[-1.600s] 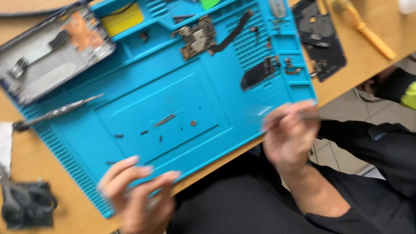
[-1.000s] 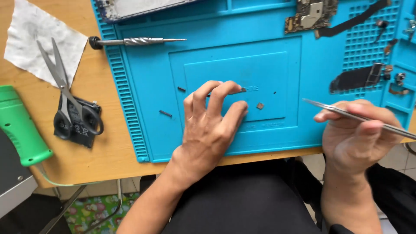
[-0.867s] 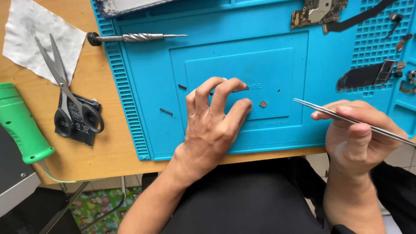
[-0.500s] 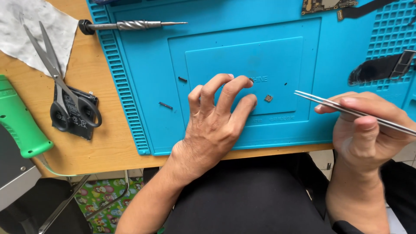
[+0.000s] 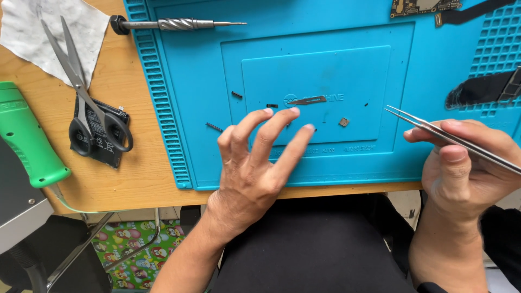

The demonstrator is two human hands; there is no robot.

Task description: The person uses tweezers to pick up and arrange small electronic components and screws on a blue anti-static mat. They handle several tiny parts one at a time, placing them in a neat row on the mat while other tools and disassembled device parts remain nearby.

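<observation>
Left hand: released, fingers spread above blue silicone repair mat. Right hand: grasping slim steel tweezers. Risk we judge: fingers scattering the small square metal chip.

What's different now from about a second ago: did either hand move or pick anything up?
The left hand has lifted its fingers off the blue mat, uncovering a small blade; it holds nothing. The right hand still grips the tweezers, tips pointing left. The screwdriver and scissors lie where they were.
</observation>
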